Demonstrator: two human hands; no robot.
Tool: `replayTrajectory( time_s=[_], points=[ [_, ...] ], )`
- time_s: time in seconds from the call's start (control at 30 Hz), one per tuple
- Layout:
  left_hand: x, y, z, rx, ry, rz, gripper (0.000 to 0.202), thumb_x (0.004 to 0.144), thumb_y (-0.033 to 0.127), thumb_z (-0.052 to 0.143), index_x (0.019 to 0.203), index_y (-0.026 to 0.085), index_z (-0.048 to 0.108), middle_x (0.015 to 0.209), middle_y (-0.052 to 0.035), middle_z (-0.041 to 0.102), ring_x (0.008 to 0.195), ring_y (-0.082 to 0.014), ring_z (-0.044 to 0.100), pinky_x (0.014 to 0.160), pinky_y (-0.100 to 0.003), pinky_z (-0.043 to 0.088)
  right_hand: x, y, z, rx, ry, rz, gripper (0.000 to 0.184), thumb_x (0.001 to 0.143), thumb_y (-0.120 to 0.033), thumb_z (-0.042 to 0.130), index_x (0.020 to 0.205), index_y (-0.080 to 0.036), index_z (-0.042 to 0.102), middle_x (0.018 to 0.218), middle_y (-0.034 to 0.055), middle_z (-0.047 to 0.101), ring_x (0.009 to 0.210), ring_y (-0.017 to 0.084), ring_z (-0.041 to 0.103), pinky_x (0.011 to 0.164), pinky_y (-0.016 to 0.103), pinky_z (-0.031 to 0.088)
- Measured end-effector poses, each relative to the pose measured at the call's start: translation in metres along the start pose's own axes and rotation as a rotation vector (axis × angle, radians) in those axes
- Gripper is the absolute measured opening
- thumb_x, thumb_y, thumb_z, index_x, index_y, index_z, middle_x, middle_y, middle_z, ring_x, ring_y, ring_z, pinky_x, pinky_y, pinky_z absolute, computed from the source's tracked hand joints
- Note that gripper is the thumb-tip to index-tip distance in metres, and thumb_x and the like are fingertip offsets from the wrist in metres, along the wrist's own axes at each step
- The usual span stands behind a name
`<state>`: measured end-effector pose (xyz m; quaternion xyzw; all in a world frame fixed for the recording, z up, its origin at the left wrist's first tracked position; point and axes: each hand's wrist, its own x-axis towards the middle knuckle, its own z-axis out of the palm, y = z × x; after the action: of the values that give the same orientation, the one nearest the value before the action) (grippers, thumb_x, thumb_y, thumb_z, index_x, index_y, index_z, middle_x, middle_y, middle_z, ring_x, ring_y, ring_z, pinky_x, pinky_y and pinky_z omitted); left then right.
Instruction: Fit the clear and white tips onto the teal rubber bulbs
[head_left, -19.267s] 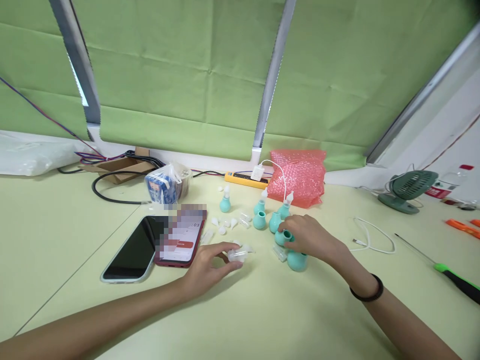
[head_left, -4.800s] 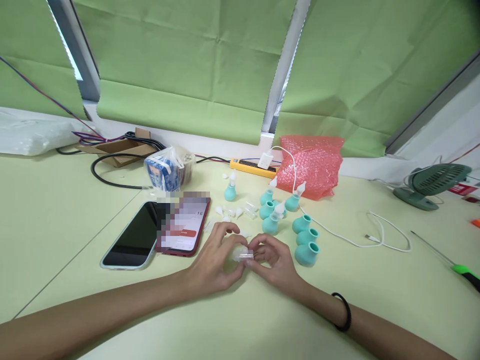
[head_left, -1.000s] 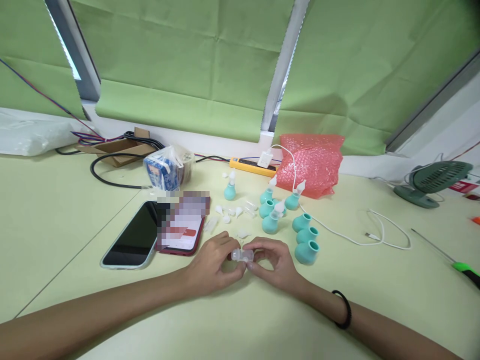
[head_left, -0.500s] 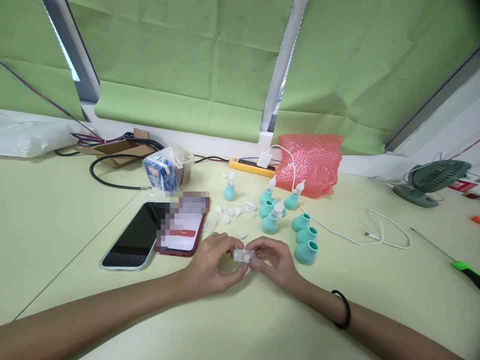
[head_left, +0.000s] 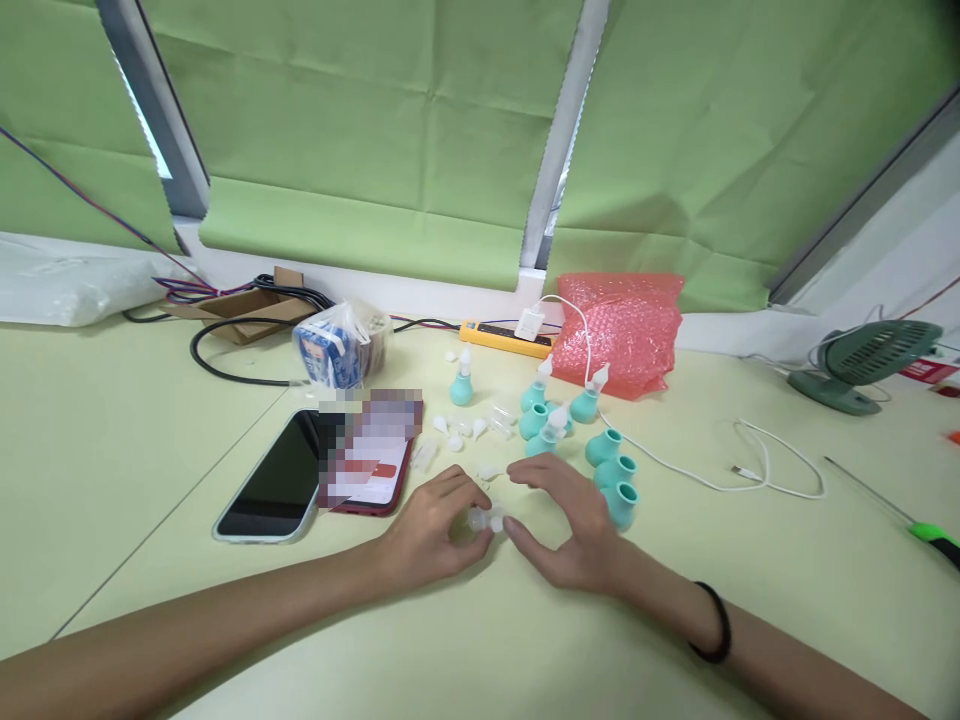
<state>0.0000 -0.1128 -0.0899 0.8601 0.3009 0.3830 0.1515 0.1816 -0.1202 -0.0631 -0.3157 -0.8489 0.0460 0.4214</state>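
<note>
Between thumb and fingers, my left hand (head_left: 435, 528) grips a small clear plastic tube (head_left: 478, 519) with a white piece at its right end. My right hand (head_left: 574, 520) is open just to the right of it, thumb and fingers spread apart, the thumb close to the white end. Beyond the hands lie a white pointed tip (head_left: 489, 472), several other small white pieces (head_left: 456, 443) and clear tubes (head_left: 502, 420). Teal rubber bulbs without tips (head_left: 616, 472) stand in a row behind my right hand. Other teal bulbs (head_left: 583, 405) carry clear nozzles with white tips.
Left of my hands lie a black-screened phone (head_left: 270, 480) and a red-cased phone (head_left: 379, 475). Farther back are a bagged blue package (head_left: 330, 345), a yellow power strip (head_left: 502, 338) and pink bubble wrap (head_left: 619, 335). A white cable (head_left: 697, 483), screwdriver (head_left: 926, 535) and green fan (head_left: 855, 360) occupy the right.
My right hand has let go of the tube's right end, opened and moved slightly right. My left hand keeps hold of the tube. The view has shifted a little.
</note>
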Motion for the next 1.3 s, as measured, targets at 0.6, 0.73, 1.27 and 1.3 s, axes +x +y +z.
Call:
replayTrajectory(
  time_s=[0.6,0.73,1.27,1.3],
  points=[
    [-0.001,0.011,-0.006,0.067,-0.038,0.081,0.023,0.084,0.018,0.04,0.106,0.016,0.044,0.096,-0.0085,0.055,0.087,-0.0179,0.047,0.073,-0.032,0.042,-0.051,0.028,-0.068,-0.615,-0.146,0.101,0.019,0.083,-0.027,0.039,0.082,-0.016,0.055,0.074,0.006,0.053,0.041,0.009,0.047,0.04,0.022,0.038],
    [-0.003,0.016,-0.009,-0.008,0.011,0.0,0.021,0.085,0.021,0.038,0.105,0.017,0.041,0.1,-0.0084,0.05,0.094,-0.0177,0.045,0.081,-0.033,0.039,-0.034,0.016,-0.062,-0.393,-0.131,0.11,0.011,0.08,-0.024,0.045,0.081,-0.017,0.053,0.072,0.0046,0.053,0.047,0.01,0.049,0.045,0.023,0.043],
    [0.022,0.072,0.048,-0.434,0.256,-0.4,0.024,0.088,0.037,0.026,0.101,0.019,0.033,0.081,-0.003,0.053,0.076,-0.0163,0.053,0.07,-0.029,0.041,-0.027,-0.009,0.002,0.334,0.202,0.443,0.016,0.064,-0.021,0.054,0.074,-0.019,0.041,0.064,-0.0029,0.045,0.051,0.009,0.045,0.042,0.019,0.039],
    [0.022,0.071,0.05,-0.427,0.268,-0.412,0.024,0.088,0.037,0.025,0.102,0.019,0.032,0.078,-0.0025,0.053,0.073,-0.0163,0.053,0.069,-0.029,0.041,-0.028,-0.011,0.001,0.36,0.21,0.456,0.018,0.063,-0.022,0.055,0.075,-0.019,0.041,0.065,-0.0026,0.046,0.052,0.009,0.045,0.042,0.019,0.039]
  ],
)
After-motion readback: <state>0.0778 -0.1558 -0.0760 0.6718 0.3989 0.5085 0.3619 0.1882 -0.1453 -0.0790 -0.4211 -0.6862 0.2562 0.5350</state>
